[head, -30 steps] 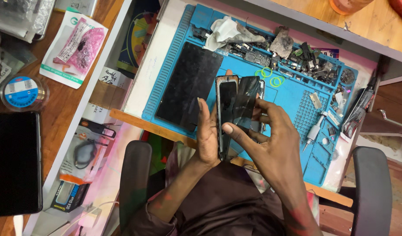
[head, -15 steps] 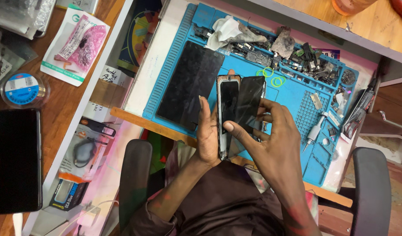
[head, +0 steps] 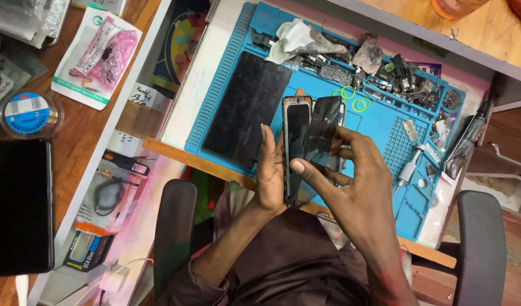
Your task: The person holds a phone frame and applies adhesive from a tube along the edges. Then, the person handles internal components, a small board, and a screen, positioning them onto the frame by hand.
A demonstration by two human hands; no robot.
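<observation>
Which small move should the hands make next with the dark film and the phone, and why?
Probably the right hand should lower the dark film square onto the phone. The film now stands tilted beside the screen, overlapping only its right edge, while the left hand steadies the phone.

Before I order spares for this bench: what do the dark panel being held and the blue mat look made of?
Dark panel: probably thin glass or glossy film; it looks smooth, reflective and semi-transparent.
Blue mat: likely silicone rubber; matte, with moulded ridges and small compartments.
</observation>
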